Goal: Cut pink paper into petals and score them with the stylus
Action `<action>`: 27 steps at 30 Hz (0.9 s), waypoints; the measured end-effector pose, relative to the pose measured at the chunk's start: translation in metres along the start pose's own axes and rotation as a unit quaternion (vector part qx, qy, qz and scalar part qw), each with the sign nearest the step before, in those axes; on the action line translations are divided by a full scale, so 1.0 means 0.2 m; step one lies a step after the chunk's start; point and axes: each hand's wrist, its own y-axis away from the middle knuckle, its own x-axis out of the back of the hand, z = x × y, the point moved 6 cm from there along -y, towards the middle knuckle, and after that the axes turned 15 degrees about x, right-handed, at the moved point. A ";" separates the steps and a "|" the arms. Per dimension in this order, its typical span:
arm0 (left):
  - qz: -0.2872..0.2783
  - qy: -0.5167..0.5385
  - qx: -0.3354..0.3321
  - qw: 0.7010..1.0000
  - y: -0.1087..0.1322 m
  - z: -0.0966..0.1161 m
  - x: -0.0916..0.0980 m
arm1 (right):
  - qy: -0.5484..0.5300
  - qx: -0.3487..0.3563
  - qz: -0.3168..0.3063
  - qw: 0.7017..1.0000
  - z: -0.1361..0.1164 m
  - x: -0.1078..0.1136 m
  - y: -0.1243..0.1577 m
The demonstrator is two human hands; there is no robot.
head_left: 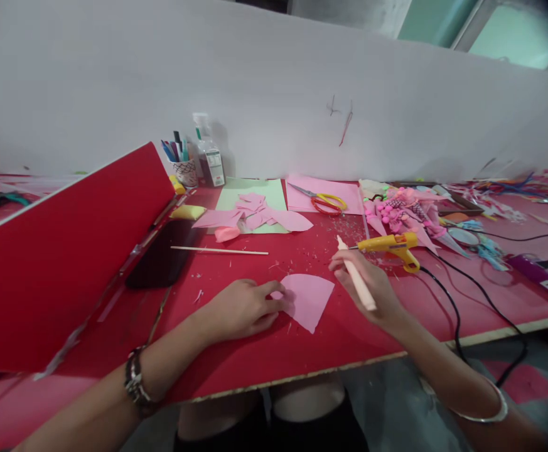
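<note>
A fan-shaped piece of pink paper (309, 298) lies on the red tabletop in front of me. My left hand (250, 306) rests at its left corner, fingers bent and fingertips holding the paper down. To the right of the paper, my right hand (368, 285) grips a thick, pale peach stick (359, 284) with a narrow tip, slanting up and away from me. What kind of tool it is, I cannot tell. Just beyond that hand lies a yellow glue gun (389, 245), its nozzle close to the stick. A thin wooden stick (220, 250) lies beyond my left hand.
Pink paper cutouts (255, 213) lie on a green sheet (274, 188). Scissors (323, 199) rest on pink sheets (353, 193). Finished-looking pink pieces (405, 213) are heaped at right. A red board (80, 251) leans at left beside a dark phone (161, 260). Cables (447, 304) hang over the edge.
</note>
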 end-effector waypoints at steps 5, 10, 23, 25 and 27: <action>0.002 0.012 -0.009 1.000 -0.01 0.01 0.00 | -0.135 -0.006 0.014 0.991 -0.05 -0.02 0.03; 0.013 0.022 -0.016 1.000 0.00 0.00 -0.01 | -0.277 -0.151 -0.030 0.948 0.00 -0.20 0.10; 0.004 0.031 -0.009 0.999 -0.01 0.00 -0.01 | -0.258 -0.154 -0.101 0.949 -0.03 -0.29 0.12; 0.003 0.032 -0.009 0.999 -0.01 0.00 -0.01 | -0.260 -0.152 -0.102 0.948 -0.03 -0.29 0.12; -0.001 0.027 -0.007 1.000 -0.01 0.00 -0.01 | -0.261 -0.152 -0.102 0.948 -0.03 -0.29 0.12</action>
